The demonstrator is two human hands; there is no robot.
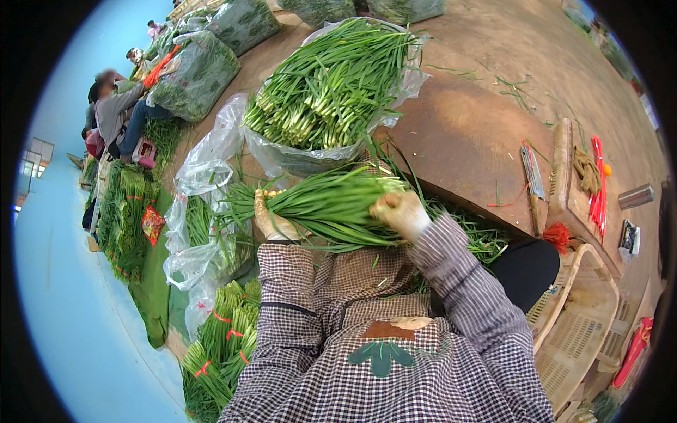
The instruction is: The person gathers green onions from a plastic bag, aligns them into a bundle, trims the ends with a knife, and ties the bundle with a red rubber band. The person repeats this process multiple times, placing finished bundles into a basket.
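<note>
A bunch of long green garlic chives point(328, 206) lies across my lap, leaves to the left and pale cut ends to the right. My left hand point(272, 214), in a pale glove, is closed around the leafy end, fingertips showing above it. At the pale ends my right hand point(399, 214) is blurred by motion, its fingers curled at the stems; whether it grips any cannot be told. Just beyond the bunch stands an open clear plastic bag point(301, 158) heaped with loose chives point(333, 90). Loose leaves point(478, 238) lie below the board at my right.
A knife point(533, 174) rests on the brown board point(476, 143), near red ties point(556, 237) and an upturned crate point(563, 185) bearing a glove point(587, 169). Tied bundles point(227, 328) and a plastic bag point(201, 238) are at left. Plastic baskets point(579, 301) stand at right. A co-worker point(119, 113) sits far left.
</note>
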